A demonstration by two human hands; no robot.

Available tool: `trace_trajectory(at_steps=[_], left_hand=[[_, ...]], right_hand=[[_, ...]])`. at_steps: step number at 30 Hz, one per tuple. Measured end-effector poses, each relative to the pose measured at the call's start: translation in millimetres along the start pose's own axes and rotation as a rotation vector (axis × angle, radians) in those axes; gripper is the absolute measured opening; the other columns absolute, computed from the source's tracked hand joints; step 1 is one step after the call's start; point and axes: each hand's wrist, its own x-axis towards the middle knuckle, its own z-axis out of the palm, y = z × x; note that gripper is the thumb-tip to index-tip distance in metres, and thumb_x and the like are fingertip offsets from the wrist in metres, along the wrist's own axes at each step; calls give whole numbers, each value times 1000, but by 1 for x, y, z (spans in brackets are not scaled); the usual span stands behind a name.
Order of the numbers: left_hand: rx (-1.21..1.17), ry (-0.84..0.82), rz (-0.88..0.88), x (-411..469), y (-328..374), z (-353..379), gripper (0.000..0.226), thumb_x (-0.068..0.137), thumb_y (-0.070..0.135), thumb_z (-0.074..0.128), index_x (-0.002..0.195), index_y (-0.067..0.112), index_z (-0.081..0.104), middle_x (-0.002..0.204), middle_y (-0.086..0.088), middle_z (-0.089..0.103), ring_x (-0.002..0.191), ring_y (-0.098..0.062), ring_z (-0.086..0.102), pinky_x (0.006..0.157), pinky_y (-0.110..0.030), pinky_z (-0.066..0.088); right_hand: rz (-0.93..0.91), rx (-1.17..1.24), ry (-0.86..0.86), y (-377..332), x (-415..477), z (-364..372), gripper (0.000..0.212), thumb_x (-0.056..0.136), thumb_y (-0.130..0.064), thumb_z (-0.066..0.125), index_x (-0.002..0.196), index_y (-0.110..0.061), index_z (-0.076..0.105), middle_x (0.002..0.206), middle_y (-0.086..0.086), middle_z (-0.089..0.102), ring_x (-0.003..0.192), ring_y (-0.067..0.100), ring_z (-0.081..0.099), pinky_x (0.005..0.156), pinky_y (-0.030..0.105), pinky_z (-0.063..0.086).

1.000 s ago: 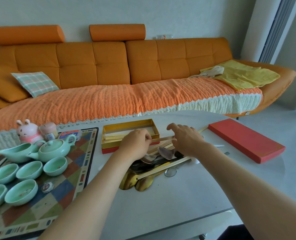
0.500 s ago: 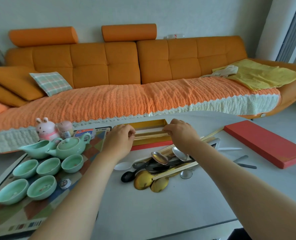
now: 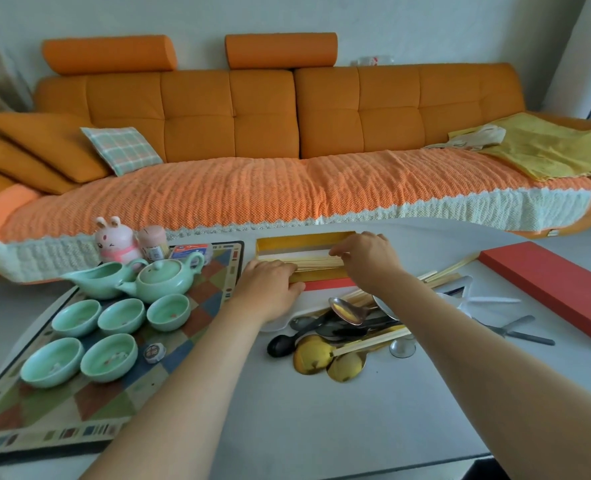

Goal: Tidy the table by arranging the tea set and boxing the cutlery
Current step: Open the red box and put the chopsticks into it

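Both hands are on the bundle of pale wooden chopsticks (image 3: 316,264), which lies lengthwise inside the open gold-lined rectangular box (image 3: 304,237) on the far side of the bench. The left hand (image 3: 270,284) is curled round the bundle's left end at the box's near-left corner. The right hand (image 3: 366,258) arches over the right end, fingertips (image 3: 335,252) pinching the sticks. Neither hand is released.

The step in hand looks like seating the chopsticks flat in the box. To do it well:
- Keep the ends level and the bundle parallel to the long wall.
- Push it to one side so room stays for the spoons.
- Let go of both ends together so nothing rolls or crosses.
- The box looks light and may slide, so brace it.

Not yet boxed:
- The loose pale chopsticks (image 3: 450,270) are just right of the box.
- The heap of silver, black and gold spoons (image 3: 339,327) is near the box's front.
- The grey-handled knives (image 3: 515,330) are further right.
- The flat red box lid (image 3: 557,289) lies well apart at the right.

The white glossy bench (image 3: 287,427) carries a multicoloured checked mat (image 3: 45,410) on the left. On it are a celadon teapot (image 3: 164,278), a celadon pitcher (image 3: 100,278) and five celadon cups (image 3: 121,317), grouped together. A pink rabbit figurine (image 3: 116,239) sits at the mat's far edge.

Behind is an orange tufted sofa (image 3: 287,109) with a knitted orange throw (image 3: 252,192), a plaid cushion (image 3: 124,150) and a yellow cloth (image 3: 546,147), against a pale wall.
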Motion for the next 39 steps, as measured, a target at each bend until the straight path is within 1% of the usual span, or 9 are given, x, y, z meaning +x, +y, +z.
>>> trace_trajectory(at_steps=[3,8,13,16,18,22,27,33,39], left_hand=[[-25,20,-9,2,4,2,52,100,48,40,144,21,46,145,1,48,134,-23,40,115,-40,20],[-65,-25,23,6,11,5,52,98,47,45,145,25,41,144,2,50,130,-22,44,108,-41,28],[-139,79,24,6,20,0,48,98,41,47,143,24,44,144,3,48,134,-21,40,110,-41,28],[-168,217,104,6,35,-6,30,99,31,50,127,24,56,125,5,55,120,-18,46,101,-34,34],[-219,252,154,5,47,-10,21,98,25,51,116,23,61,114,7,58,109,-16,51,90,-31,41],[-289,100,155,3,68,-13,19,98,26,50,111,25,63,114,7,63,94,-14,58,74,-29,48],[-213,-85,91,3,78,-3,30,98,32,51,126,27,62,125,4,61,107,-18,58,85,-34,52],[-145,-111,49,7,87,0,36,95,30,58,130,24,62,128,1,60,108,-22,58,84,-32,50],[-293,-128,-30,9,86,2,26,91,29,64,116,24,68,114,3,63,97,-18,59,78,-30,50]], right_hand=[[-48,35,-66,-1,-6,-3,34,94,-15,46,108,-27,74,112,-7,72,106,16,61,100,35,40],[-79,19,-287,-5,-17,-13,38,94,-19,40,115,-22,72,101,2,73,93,22,61,86,29,43],[-80,186,-130,7,-21,-26,35,89,-4,48,106,-20,74,107,-3,68,95,14,59,91,36,51],[-82,181,-55,22,-26,-35,28,89,-5,53,91,-20,76,91,-9,67,79,10,58,80,36,54],[-51,129,-105,30,-31,-41,26,90,-10,54,90,-24,76,96,-8,71,81,11,61,80,34,55],[-14,-37,-261,44,-44,-46,29,95,-15,54,105,-33,74,109,-12,70,94,10,59,83,26,52],[29,-72,-349,58,-55,-43,26,95,-22,59,113,-38,70,119,-13,64,104,11,57,88,27,49],[-25,-137,-371,57,-55,-46,30,97,-24,55,124,-33,66,121,-5,59,110,17,54,96,32,46],[-61,-128,-339,61,-54,-42,22,95,-25,59,114,-34,64,122,-7,60,113,16,52,97,33,38]])
